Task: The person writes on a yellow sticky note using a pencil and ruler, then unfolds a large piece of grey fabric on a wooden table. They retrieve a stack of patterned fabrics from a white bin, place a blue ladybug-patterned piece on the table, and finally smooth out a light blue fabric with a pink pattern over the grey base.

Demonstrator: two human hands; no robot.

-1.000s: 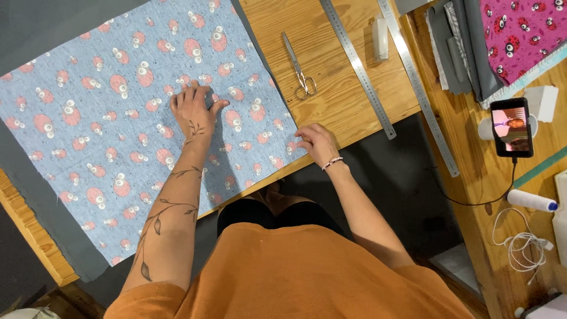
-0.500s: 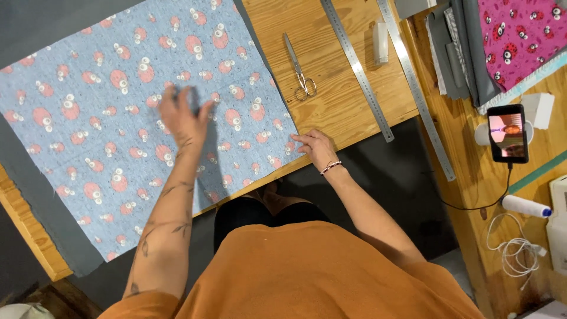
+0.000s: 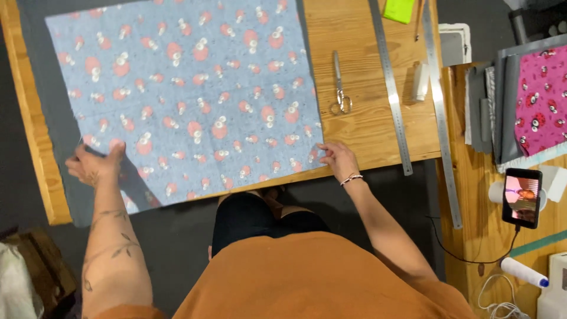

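Blue patterned fabric (image 3: 183, 100) spread flat on wooden table (image 3: 366, 127), over grey underlayer (image 3: 29, 171); covers most of table's left part, near edge overhanging table front.

L hand (image 3: 94, 165) at fabric's near-left corner, fingers curled loosely, thumb out, resting on cloth edge; pinch or not: can't tell.

R hand (image 3: 336, 158) at fabric's near-right corner, fingers spread, tips pressing cloth flat, holding nothing.

Scissors (image 3: 339, 88) just right of fabric, closed, apart from it. Two metal rulers (image 3: 391, 88) further right of fabric. Phone (image 3: 522, 197), screen lit, well right of fabric on side bench. Pink fabric (image 3: 540, 106) beyond it.
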